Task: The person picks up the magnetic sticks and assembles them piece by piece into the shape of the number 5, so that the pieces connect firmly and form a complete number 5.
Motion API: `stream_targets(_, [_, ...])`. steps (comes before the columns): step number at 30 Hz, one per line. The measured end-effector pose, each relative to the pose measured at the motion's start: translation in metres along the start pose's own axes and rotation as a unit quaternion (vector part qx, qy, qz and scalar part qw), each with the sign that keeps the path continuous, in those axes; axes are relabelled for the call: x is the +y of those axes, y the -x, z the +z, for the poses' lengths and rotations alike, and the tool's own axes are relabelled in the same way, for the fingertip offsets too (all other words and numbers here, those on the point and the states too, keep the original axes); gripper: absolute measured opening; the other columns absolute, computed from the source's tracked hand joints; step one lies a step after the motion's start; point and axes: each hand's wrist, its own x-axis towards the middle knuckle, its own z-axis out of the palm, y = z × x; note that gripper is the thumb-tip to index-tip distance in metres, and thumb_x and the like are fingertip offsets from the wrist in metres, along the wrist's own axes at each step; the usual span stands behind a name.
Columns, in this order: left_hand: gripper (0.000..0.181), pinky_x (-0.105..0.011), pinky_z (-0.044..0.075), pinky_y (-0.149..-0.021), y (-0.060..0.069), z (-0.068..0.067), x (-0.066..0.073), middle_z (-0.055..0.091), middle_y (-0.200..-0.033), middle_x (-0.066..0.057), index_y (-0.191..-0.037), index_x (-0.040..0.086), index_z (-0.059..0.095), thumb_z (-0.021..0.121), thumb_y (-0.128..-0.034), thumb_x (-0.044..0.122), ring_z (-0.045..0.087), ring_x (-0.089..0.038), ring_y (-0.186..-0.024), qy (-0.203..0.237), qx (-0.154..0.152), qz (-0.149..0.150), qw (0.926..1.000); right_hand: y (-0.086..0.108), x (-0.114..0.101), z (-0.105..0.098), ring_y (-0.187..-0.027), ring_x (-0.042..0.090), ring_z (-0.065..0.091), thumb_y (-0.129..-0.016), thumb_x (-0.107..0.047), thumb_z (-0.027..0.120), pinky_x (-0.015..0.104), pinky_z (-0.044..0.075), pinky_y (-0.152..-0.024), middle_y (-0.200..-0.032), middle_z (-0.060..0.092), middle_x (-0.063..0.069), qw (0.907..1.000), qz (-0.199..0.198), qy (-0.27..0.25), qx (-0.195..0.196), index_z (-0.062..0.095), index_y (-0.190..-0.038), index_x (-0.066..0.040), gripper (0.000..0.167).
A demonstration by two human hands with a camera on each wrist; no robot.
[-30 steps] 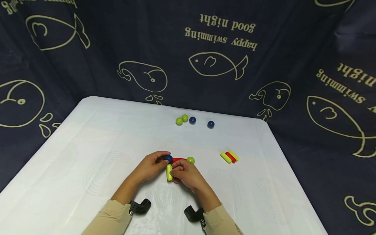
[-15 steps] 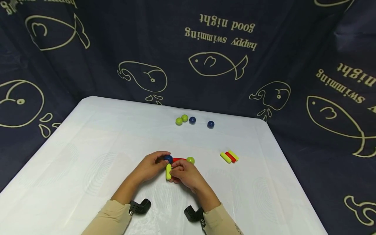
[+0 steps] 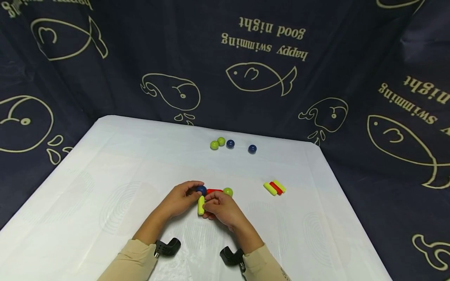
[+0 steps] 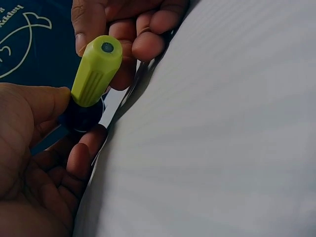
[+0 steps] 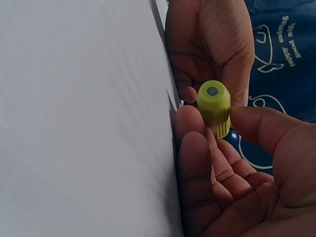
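My left hand (image 3: 180,199) pinches a dark blue ball (image 3: 202,190) between thumb and fingers. A red stick (image 3: 214,191) runs from that ball to a light green ball (image 3: 227,191) on its right. Between thumb and fingers, my right hand (image 3: 224,208) holds a yellow-green stick (image 3: 201,205), its far end at the near side of the blue ball. In the left wrist view the yellow-green stick (image 4: 96,71) shows a grey disc in its end and meets the blue ball (image 4: 81,116). The right wrist view shows the stick (image 5: 215,108) beside my right thumb.
Toward the back of the white table (image 3: 140,156) lie two green balls (image 3: 214,145) and two dark blue balls (image 3: 252,149). To the right, two yellow-green sticks (image 3: 270,189) lie on either side of a red stick (image 3: 275,187). A dark patterned cloth (image 3: 211,50) hangs behind.
The yellow-green stick in my right hand has shifted slightly left and away from me, its far end now at the blue ball. My left hand has kept its place.
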Motion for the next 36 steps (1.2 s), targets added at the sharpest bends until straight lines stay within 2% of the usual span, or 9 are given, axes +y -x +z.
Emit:
stream_targets(25, [0.032,-0.040,0.046,-0.086,0.0002,0.0005,-0.0002,0.067,-0.108,-0.004,-0.128,0.008,0.065,0.065,-0.0969,0.017,0.058,-0.017,-0.092,-0.001,0.006,0.003,1.0000,0.0010,0.0007,-0.0003,-0.068,0.019,0.069,-0.093,-0.005,0.066,0.027,0.052,-0.060,-0.078,0.066,0.008,1.0000,-0.006,0.003,-0.003,0.058,-0.111,0.007,0.024])
stream_targets(36, [0.032,-0.038,0.046,-0.084,-0.0004,0.0010,-0.0019,0.066,-0.102,-0.002,-0.127,0.008,0.066,0.066,-0.0966,0.017,0.058,-0.016,-0.089,0.002,0.009,0.005,0.9999,0.0031,-0.0020,-0.0036,-0.074,0.021,0.070,-0.093,-0.008,0.066,0.029,0.054,-0.064,-0.083,0.066,0.010,0.9999,-0.008,0.012,-0.007,0.058,-0.115,0.007,0.027])
